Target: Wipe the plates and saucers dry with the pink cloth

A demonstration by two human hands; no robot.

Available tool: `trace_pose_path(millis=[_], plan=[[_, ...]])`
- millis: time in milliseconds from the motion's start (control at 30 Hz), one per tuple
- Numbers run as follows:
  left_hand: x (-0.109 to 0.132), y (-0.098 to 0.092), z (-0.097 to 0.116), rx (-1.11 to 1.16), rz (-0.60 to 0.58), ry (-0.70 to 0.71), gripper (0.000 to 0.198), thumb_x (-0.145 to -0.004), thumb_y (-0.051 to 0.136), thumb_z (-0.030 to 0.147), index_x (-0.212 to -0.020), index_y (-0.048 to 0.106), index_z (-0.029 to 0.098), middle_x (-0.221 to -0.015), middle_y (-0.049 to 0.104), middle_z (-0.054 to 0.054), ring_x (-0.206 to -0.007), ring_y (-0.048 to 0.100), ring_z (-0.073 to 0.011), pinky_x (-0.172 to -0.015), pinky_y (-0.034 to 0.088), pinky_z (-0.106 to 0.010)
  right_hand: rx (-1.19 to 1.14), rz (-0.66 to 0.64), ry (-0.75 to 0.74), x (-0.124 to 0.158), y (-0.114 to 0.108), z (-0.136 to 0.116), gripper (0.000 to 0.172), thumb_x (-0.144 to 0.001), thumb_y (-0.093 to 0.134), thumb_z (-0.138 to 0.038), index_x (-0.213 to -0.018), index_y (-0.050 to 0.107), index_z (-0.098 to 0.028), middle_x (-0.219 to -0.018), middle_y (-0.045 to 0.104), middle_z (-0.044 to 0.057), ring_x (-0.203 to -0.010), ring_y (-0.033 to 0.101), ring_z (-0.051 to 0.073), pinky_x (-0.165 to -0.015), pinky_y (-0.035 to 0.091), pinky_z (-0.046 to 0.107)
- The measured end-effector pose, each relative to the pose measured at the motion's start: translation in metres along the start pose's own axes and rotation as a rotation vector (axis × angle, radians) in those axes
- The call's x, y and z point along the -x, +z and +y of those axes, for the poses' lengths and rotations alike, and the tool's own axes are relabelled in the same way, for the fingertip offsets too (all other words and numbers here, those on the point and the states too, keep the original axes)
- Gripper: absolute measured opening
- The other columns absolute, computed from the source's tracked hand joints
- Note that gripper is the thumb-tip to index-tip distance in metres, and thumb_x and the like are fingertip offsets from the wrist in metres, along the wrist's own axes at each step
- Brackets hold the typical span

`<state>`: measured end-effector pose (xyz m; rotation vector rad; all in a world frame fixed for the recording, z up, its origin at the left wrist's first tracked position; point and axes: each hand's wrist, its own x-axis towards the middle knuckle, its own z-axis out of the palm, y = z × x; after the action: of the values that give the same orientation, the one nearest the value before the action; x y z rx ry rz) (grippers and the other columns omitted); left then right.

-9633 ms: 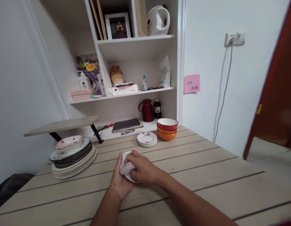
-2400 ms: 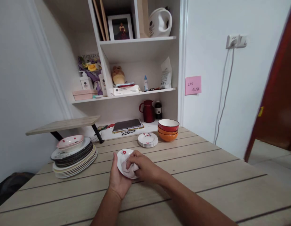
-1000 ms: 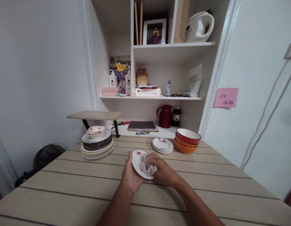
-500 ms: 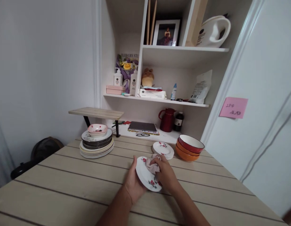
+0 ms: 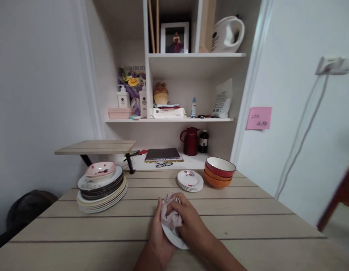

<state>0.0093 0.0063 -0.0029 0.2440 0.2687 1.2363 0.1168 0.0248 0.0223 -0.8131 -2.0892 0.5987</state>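
Observation:
My left hand (image 5: pixel 156 235) grips a small white plate (image 5: pixel 174 238) from the left, just above the wooden table (image 5: pixel 248 222). My right hand (image 5: pixel 188 223) is closed on a crumpled pinkish cloth (image 5: pixel 169 215) and presses it against the plate's face. The cloth and my fingers hide most of the plate, so only its lower rim shows. Both hands are low in the middle of the view, close to me.
A tall stack of large plates (image 5: pixel 102 190) topped by a pink dish (image 5: pixel 100 169) stands at the left. A small stack of floral saucers (image 5: pixel 190 180) and stacked red and orange bowls (image 5: pixel 219 172) sit further back. Shelves (image 5: pixel 174 119) with bottles and a red jug (image 5: pixel 190 141) rise behind.
The plate has tilted and come closer to me, and the cloth has moved up over its upper part. The view has swung back towards the right.

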Motion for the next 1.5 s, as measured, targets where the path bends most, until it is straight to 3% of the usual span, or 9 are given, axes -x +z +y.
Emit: trace_pose_path(millis=[100,200,433,633,833,1000,1100,1367,1500], plan=[[-0.003,-0.001,-0.004,-0.031,-0.026,-0.044,0.046,-0.086,0.054,0.051,-0.116,0.066,0.018,-0.107,0.073,-0.011,-0.103,0.066,-0.0283,-0.097,0.042,-0.044,0.14,0.114,0.128,-0.005,-0.01,0.025,0.038,-0.064,0.051,0.001,-0.09,0.065,-0.023,-0.106,0.054,0.005,-0.099,0.053,0.02,-0.083,0.041,0.029],[-0.006,-0.007,0.003,-0.058,0.006,0.014,0.048,-0.086,0.054,0.053,-0.116,0.066,0.018,-0.11,0.072,-0.013,-0.103,0.066,-0.0293,-0.097,0.043,-0.046,0.217,0.035,0.188,-0.003,-0.017,0.04,0.041,-0.063,0.051,0.002,-0.092,0.066,-0.023,-0.105,0.055,0.005,-0.097,0.054,0.02,-0.081,0.041,0.028],[-0.005,-0.011,0.021,-0.092,0.065,0.193,0.043,-0.086,0.055,0.05,-0.103,0.073,0.014,-0.103,0.074,-0.014,-0.094,0.069,-0.0276,-0.094,0.047,-0.043,0.091,-0.188,0.005,0.002,-0.008,0.016,0.038,-0.059,0.06,-0.004,-0.092,0.067,-0.023,-0.105,0.057,0.003,-0.098,0.055,0.02,-0.082,0.043,0.027],[-0.007,-0.006,-0.002,-0.063,0.0,-0.015,0.036,-0.088,0.054,0.045,-0.106,0.072,0.02,-0.11,0.072,-0.01,-0.103,0.066,-0.0267,-0.099,0.043,-0.044,0.049,0.041,0.049,-0.005,-0.006,0.023,0.039,-0.063,0.057,-0.002,-0.095,0.066,-0.022,-0.108,0.054,0.005,-0.099,0.054,0.019,-0.085,0.043,0.028],[-0.008,-0.009,0.003,-0.13,0.068,0.095,0.046,-0.084,0.057,0.052,-0.112,0.069,0.018,-0.114,0.07,-0.017,-0.103,0.066,-0.0328,-0.097,0.042,-0.053,0.293,0.038,0.227,-0.006,-0.017,0.051,0.038,-0.064,0.057,-0.003,-0.097,0.067,-0.02,-0.11,0.054,0.009,-0.103,0.053,0.023,-0.088,0.041,0.031],[-0.006,-0.014,0.025,-0.101,0.117,0.228,0.042,-0.085,0.057,0.048,-0.109,0.07,0.016,-0.105,0.073,-0.016,-0.1,0.067,-0.0315,-0.093,0.047,-0.049,0.246,-0.138,0.099,0.001,-0.009,0.03,0.029,-0.066,0.061,-0.012,-0.093,0.067,-0.02,-0.106,0.057,0.008,-0.097,0.054,0.022,-0.084,0.043,0.03],[-0.003,-0.009,0.023,-0.079,0.127,0.174,0.04,-0.087,0.055,0.045,-0.104,0.072,0.014,-0.1,0.074,-0.014,-0.094,0.069,-0.0262,-0.095,0.047,-0.042,0.141,-0.165,-0.011,0.005,-0.001,0.01,0.039,-0.064,0.061,-0.011,-0.101,0.064,-0.022,-0.111,0.055,0.007,-0.102,0.052,0.021,-0.087,0.042,0.03],[-0.005,-0.004,-0.01,-0.071,0.019,-0.066,0.037,-0.087,0.055,0.045,-0.112,0.069,0.022,-0.115,0.071,-0.009,-0.105,0.065,-0.0274,-0.099,0.043,-0.045,0.246,0.173,0.161,-0.006,-0.014,0.03,0.045,-0.066,0.05,0.0,-0.103,0.065,-0.021,-0.117,0.052,0.009,-0.108,0.048,0.022,-0.094,0.039,0.034],[-0.006,-0.004,0.001,-0.07,0.007,0.021,0.044,-0.086,0.055,0.049,-0.116,0.067,0.02,-0.119,0.068,-0.012,-0.107,0.064,-0.0298,-0.097,0.044,-0.047,0.312,0.113,0.219,-0.004,-0.016,0.045,0.045,-0.067,0.051,0.0,-0.104,0.066,-0.021,-0.113,0.054,0.009,-0.105,0.05,0.022,-0.091,0.04,0.032]])
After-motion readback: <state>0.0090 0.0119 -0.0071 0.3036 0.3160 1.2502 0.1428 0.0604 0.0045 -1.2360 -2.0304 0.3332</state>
